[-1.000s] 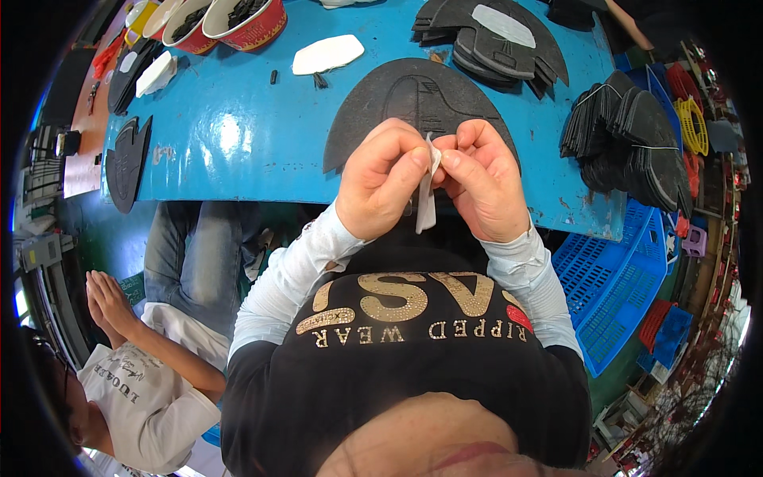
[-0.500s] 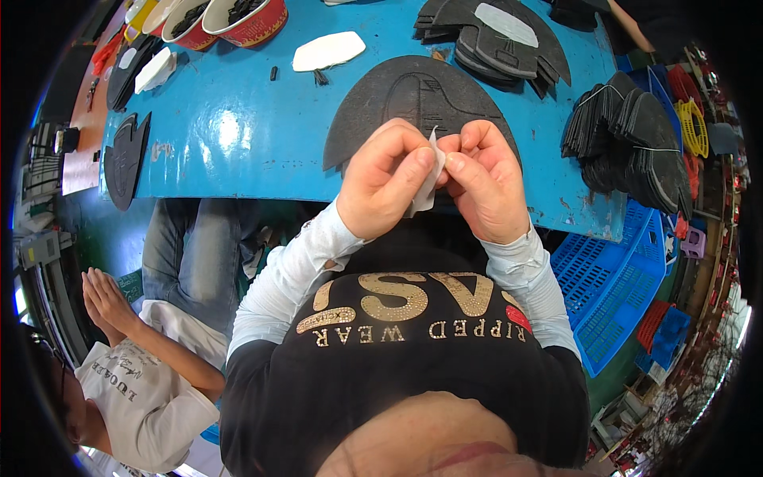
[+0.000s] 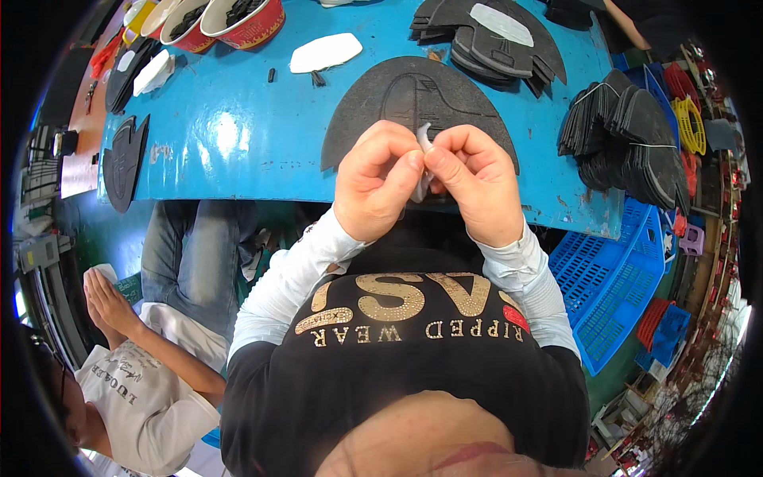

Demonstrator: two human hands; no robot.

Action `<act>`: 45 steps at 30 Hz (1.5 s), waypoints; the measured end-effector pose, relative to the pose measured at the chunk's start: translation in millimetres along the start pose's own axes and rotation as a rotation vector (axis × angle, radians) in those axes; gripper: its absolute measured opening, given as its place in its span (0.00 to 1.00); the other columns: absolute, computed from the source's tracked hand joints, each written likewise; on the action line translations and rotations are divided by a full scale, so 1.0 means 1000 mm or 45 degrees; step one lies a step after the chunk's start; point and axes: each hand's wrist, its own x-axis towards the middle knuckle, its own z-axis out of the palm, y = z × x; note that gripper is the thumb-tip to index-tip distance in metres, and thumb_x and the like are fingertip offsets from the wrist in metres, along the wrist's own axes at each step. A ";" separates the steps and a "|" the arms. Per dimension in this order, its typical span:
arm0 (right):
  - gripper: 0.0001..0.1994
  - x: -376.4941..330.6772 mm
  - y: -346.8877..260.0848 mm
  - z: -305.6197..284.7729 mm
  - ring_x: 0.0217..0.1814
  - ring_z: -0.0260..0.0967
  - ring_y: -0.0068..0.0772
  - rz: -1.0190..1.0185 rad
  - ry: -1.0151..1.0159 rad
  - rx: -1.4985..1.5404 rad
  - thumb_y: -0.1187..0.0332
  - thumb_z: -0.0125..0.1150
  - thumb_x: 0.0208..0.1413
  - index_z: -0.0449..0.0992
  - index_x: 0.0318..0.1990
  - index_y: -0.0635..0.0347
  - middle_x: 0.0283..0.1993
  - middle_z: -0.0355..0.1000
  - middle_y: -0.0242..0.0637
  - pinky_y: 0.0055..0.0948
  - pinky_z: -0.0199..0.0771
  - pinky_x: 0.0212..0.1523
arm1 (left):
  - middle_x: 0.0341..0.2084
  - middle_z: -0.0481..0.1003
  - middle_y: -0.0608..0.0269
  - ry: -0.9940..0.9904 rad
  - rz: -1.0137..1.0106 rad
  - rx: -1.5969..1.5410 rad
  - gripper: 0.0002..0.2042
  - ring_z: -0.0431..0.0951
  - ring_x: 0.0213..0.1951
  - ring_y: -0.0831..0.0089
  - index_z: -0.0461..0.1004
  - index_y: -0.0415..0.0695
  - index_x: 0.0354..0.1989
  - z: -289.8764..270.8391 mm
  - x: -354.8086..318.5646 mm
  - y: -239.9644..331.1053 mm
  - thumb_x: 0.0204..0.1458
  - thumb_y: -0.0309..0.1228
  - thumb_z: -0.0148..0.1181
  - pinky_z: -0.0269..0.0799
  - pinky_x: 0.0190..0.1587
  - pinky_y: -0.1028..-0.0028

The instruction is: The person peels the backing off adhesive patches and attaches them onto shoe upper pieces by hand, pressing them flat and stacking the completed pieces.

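Between my hands, over the table's near edge, is a thin white sheet-like piece, curled at its upper end. My left hand pinches it between thumb and fingers. From the other side my right hand grips the same piece, thumb against the bent index finger. The lower part of the white piece is mostly hidden behind the fingers. Just beyond my hands lies a dark grey rounded foam-like pad with curved lines pressed into its face.
A white oblong patch lies on the blue table. Red tubs of small black pieces stand far left. Cut black pads are stacked far right, with tied bundles nearer. Blue crates sit below. A person sits at left.
My right hand has closed in against my left, its fingers now gripping the white piece. The piece has turned and its top has curled over.
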 end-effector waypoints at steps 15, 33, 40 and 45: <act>0.05 -0.008 -0.006 -0.040 0.29 0.62 0.17 -0.225 0.222 0.470 0.67 0.56 0.60 0.69 0.38 0.57 0.33 0.71 0.30 0.19 0.65 0.31 | 0.38 0.70 0.59 0.540 -0.186 -0.616 0.06 0.65 0.25 0.81 0.67 0.41 0.26 -0.078 -0.001 0.010 0.55 0.24 0.51 0.60 0.21 0.84; 0.09 -0.001 -0.017 0.001 0.28 0.68 0.21 -0.040 0.054 0.348 0.63 0.51 0.62 0.67 0.39 0.60 0.31 0.72 0.35 0.20 0.68 0.30 | 0.30 0.70 0.58 0.093 0.420 1.121 0.23 0.75 0.29 0.63 0.71 0.43 0.44 0.006 -0.010 0.010 0.37 0.29 0.72 0.73 0.29 0.71; 0.21 0.003 -0.016 -0.026 0.37 0.69 0.23 -0.425 0.332 -0.252 0.55 0.54 0.60 0.64 0.50 0.63 0.39 0.71 0.36 0.22 0.68 0.39 | 0.28 0.69 0.61 -0.274 -0.301 -0.038 0.05 0.72 0.34 0.72 0.74 0.39 0.34 -0.016 -0.009 0.013 0.56 0.27 0.54 0.67 0.37 0.72; 0.16 -0.006 -0.015 -0.020 0.37 0.69 0.19 -0.204 0.064 -0.581 0.69 0.67 0.50 0.71 0.44 0.63 0.37 0.73 0.31 0.21 0.69 0.40 | 0.27 0.70 0.61 -0.489 -0.492 -0.083 0.09 0.71 0.31 0.74 0.73 0.39 0.28 -0.024 -0.013 0.013 0.57 0.30 0.52 0.66 0.35 0.72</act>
